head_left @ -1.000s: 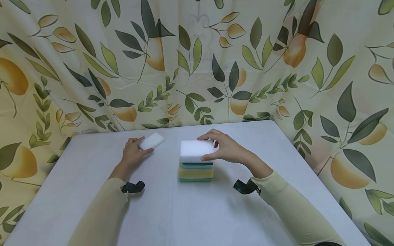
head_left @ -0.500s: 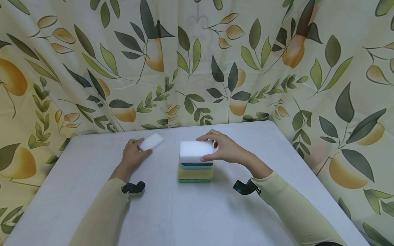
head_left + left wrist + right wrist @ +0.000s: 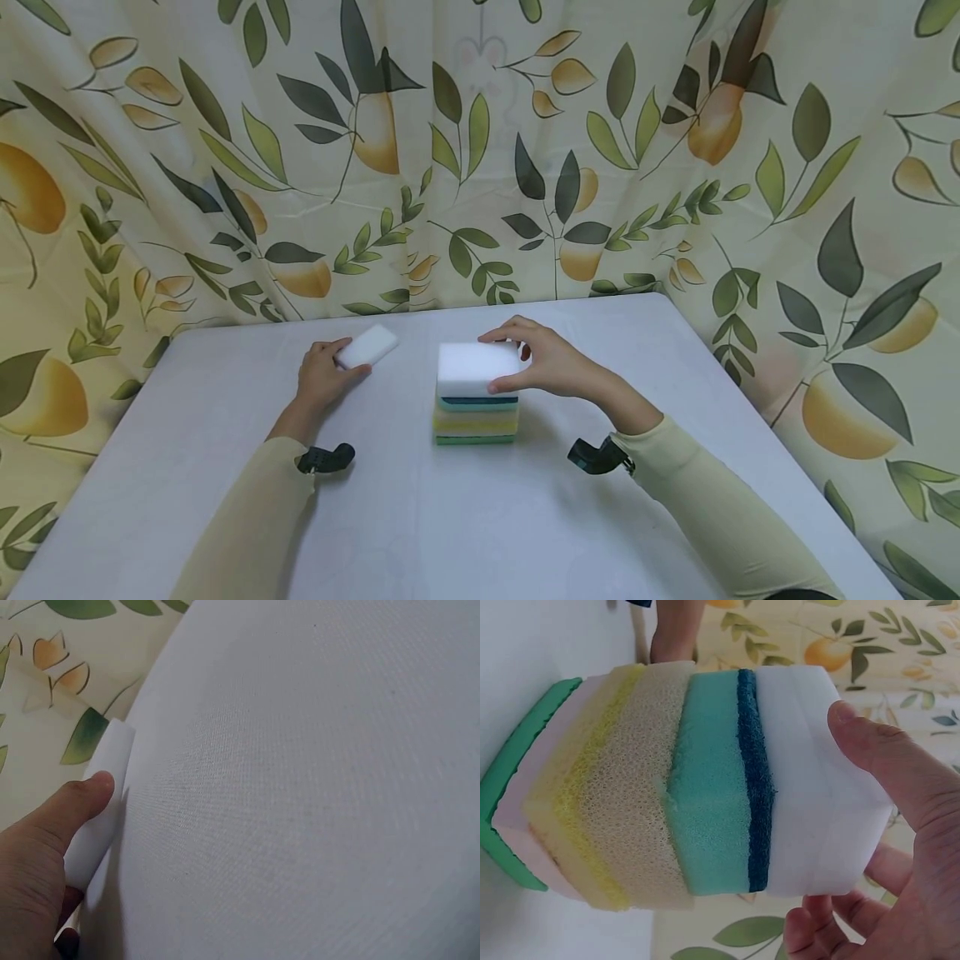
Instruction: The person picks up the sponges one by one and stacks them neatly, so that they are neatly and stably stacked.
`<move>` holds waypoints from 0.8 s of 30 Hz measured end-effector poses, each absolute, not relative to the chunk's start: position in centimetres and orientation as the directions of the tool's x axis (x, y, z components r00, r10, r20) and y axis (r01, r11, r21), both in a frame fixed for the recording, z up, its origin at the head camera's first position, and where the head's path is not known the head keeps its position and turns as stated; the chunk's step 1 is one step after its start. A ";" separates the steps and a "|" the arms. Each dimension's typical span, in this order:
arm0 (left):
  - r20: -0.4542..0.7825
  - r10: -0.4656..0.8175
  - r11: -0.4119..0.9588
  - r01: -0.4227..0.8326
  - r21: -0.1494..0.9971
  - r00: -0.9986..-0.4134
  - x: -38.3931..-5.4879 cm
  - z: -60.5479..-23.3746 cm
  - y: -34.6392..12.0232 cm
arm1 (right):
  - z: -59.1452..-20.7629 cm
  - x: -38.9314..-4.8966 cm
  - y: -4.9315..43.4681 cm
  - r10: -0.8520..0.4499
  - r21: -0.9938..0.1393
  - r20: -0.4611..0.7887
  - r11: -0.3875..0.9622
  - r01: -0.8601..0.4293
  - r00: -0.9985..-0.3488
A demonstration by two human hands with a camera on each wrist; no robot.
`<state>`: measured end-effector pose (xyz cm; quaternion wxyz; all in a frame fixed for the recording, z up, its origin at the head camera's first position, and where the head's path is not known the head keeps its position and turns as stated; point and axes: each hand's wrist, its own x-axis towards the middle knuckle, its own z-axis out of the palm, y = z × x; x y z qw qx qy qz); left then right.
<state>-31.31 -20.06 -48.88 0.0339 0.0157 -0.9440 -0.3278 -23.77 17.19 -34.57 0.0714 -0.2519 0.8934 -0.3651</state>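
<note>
A stack of sponges [image 3: 476, 421] stands near the middle of the table. In the right wrist view its layers run from a green scouring side [image 3: 510, 780] and pale pink foam through yellow, beige and teal [image 3: 712, 780] with a dark blue scouring side, up to a white sponge [image 3: 802, 780] on top. My right hand [image 3: 551, 358] grips that top sponge between thumb and fingers, from its right end. To the left of the stack, my left hand [image 3: 322, 379] holds another white sponge [image 3: 372, 343] by its near end, thumb along one side; its other fingers are partly hidden.
The table [image 3: 465, 525] is covered with a white cloth. A curtain [image 3: 480, 150] printed with leaves and fruit hangs behind and on both sides. Black wrist cameras [image 3: 326, 458] sit on both forearms.
</note>
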 end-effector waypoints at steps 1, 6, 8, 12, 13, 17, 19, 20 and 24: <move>0.056 -0.052 0.784 -0.006 0.621 -0.997 -31.3 -48.9 -20.1 | -34.6 -23.8 17.2 -0.502 -0.691 0.056 0.605 -0.397 -0.863; 0.056 -0.063 0.769 -0.012 0.640 -0.996 -30.9 -48.6 -20.0 | -34.6 -23.8 17.2 -0.501 -0.699 0.057 0.598 -0.393 -0.863; 0.052 -0.069 0.759 -0.019 0.651 -0.996 -30.7 -48.5 -19.9 | -34.6 -23.8 17.2 -0.501 -0.699 0.057 0.598 -0.393 -0.864; 0.043 -0.072 0.752 -0.027 0.659 -0.996 -30.5 -48.3 -19.8 | -34.6 -23.8 17.1 -0.501 -0.696 0.060 0.599 -0.395 -0.864; 0.040 -0.074 0.751 -0.029 0.659 -0.996 -30.4 -48.3 -19.9 | -34.6 -23.8 17.1 -0.502 -0.697 0.060 0.598 -0.396 -0.863; 0.034 -0.080 0.754 -0.038 0.656 -0.996 -30.2 -48.3 -19.9 | -34.6 -23.7 17.1 -0.502 -0.701 0.064 0.592 -0.397 -0.862; 0.039 -0.079 0.760 -0.035 0.649 -0.996 -30.2 -48.3 -19.9 | -34.6 -23.7 17.1 -0.500 -0.702 0.064 0.592 -0.395 -0.864; 0.042 -0.078 0.762 -0.032 0.647 -0.996 -30.2 -48.4 -19.9 | -34.6 -23.7 17.1 -0.499 -0.702 0.064 0.593 -0.395 -0.864; 0.051 -0.081 0.763 -0.029 0.646 -0.995 -30.2 -48.6 -20.0 | -34.6 -23.7 17.1 -0.495 -0.700 0.062 0.597 -0.391 -0.867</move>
